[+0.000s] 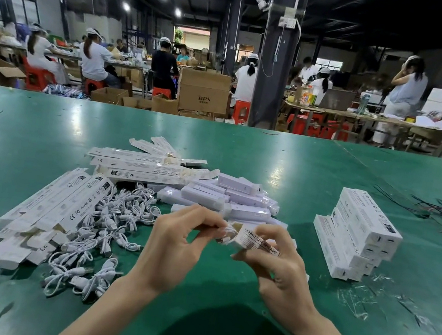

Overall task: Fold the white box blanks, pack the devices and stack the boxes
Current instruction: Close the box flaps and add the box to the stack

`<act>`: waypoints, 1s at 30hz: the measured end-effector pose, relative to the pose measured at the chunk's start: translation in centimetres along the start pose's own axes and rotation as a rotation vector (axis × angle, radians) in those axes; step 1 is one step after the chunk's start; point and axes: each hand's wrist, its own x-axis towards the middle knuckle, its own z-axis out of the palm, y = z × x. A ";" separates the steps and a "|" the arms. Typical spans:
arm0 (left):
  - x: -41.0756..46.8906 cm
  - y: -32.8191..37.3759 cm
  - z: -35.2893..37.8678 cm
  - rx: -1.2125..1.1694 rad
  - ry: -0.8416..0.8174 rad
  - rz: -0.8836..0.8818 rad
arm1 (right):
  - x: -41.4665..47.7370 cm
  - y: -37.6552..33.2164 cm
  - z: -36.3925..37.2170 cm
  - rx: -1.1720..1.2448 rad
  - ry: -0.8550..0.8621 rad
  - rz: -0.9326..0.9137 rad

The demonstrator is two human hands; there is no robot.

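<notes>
My main worry is the short coiled white charging cable (228, 231) at the mouth of the small white printed cardboard box (258, 243). If it goes in bunched, I judge the end flap could crease or refuse to tuck, and a bulging box would sit badly on the stack of finished white boxes (357, 234) at right of centre. A loop could also snag on the box edge and spring back out. I cannot tell whether a device is already inside. The box is held in the air at lower centre of the frame, above the green table (43, 137), so a slip would drop it by the tangle of loose white cables (105, 224)

The left hand (181, 239) is raised, thumb and forefinger pinched together on the cable at the box's left end, the other fingers curled loosely beneath. The right hand (282, 268) is clamped round the box's right end, fingertips on its top edge and printed face

Flat white box blanks (62, 199) lie at lower left, and the heap of white wrapped devices (226, 197) is just beyond the hands
</notes>
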 end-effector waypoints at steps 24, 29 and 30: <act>-0.9 0.3 1.1 -0.046 -0.121 0.001 | -0.1 0.7 0.2 0.010 0.071 -0.098; -1.3 0.1 1.4 -0.108 -0.192 -0.041 | 0.0 1.0 0.0 0.033 0.067 -0.117; -1.4 0.0 1.4 -0.102 -0.218 -0.044 | 0.0 1.0 0.1 0.027 0.062 -0.123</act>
